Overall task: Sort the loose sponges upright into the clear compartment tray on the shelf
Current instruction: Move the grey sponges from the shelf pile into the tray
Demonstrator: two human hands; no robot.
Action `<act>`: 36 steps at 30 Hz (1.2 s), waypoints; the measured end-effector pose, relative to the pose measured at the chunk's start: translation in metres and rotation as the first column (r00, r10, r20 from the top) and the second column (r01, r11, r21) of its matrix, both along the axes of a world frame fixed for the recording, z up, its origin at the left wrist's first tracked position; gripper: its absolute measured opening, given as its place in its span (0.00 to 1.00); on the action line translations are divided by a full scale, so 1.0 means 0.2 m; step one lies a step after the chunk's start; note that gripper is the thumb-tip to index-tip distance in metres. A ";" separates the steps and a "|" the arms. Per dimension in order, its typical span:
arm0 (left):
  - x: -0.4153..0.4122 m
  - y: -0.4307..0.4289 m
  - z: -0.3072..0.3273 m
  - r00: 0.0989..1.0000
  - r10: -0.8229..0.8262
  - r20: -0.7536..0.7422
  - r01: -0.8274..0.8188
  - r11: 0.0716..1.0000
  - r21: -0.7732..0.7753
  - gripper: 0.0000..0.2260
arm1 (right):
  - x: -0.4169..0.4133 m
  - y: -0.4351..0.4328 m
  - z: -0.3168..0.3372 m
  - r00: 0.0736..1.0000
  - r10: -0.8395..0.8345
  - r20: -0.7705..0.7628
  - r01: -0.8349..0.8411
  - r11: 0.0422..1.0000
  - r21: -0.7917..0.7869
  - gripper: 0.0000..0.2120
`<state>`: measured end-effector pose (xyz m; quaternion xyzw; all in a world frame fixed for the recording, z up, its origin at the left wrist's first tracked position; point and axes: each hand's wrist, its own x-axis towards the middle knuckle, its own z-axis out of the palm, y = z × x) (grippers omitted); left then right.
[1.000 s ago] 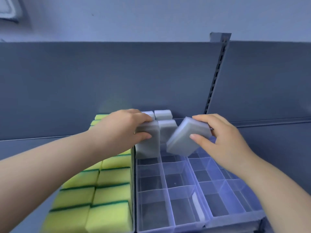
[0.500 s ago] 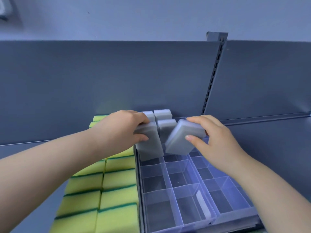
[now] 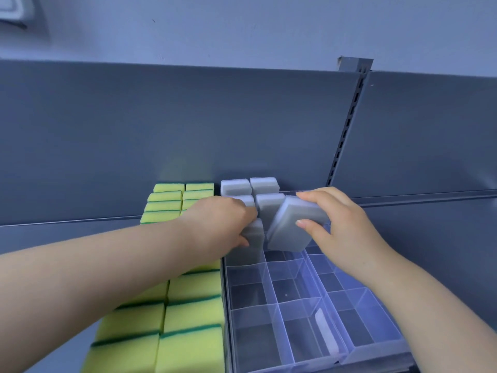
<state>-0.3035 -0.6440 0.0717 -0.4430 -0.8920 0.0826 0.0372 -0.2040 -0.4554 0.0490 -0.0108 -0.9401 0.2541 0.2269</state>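
Grey sponges (image 3: 265, 185): four upright at tray (image 3: 255, 340) rear; left hand (image 3: 223, 222) grips fifth sponge (image 3: 251, 246), nearly seated; right hand (image 3: 341, 224) grips sixth sponge (image 3: 293, 230), tilted; front compartments unfilled

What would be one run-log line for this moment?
left hand: grips upright grey sponge, in clear tray | right hand: grips tilted grey sponge, over neighbouring compartment | rear grey sponges: seated upright

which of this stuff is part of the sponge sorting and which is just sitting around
In the job: left hand, upright grey sponge, right hand, tilted grey sponge, clear tray, back grey sponges.
Just lying about: yellow-green sponges, slotted shelf post.
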 end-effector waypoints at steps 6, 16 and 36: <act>0.01 0.03 0.00 0.998 0.037 -0.042 -0.040 0.996 -0.084 0.10 | 0.00 0.00 0.00 1.000 0.005 0.005 -0.005 1.000 -0.008 0.18; 0.02 -0.01 -0.02 0.999 0.031 -0.024 -0.031 0.999 -0.026 0.12 | -0.06 -0.03 0.06 0.986 0.090 0.140 -0.094 0.995 0.027 0.17; 0.02 -0.03 -0.05 0.999 0.049 0.014 -0.048 0.998 -0.031 0.17 | -0.15 -0.03 -0.09 0.953 0.098 0.286 -0.113 0.993 0.035 0.18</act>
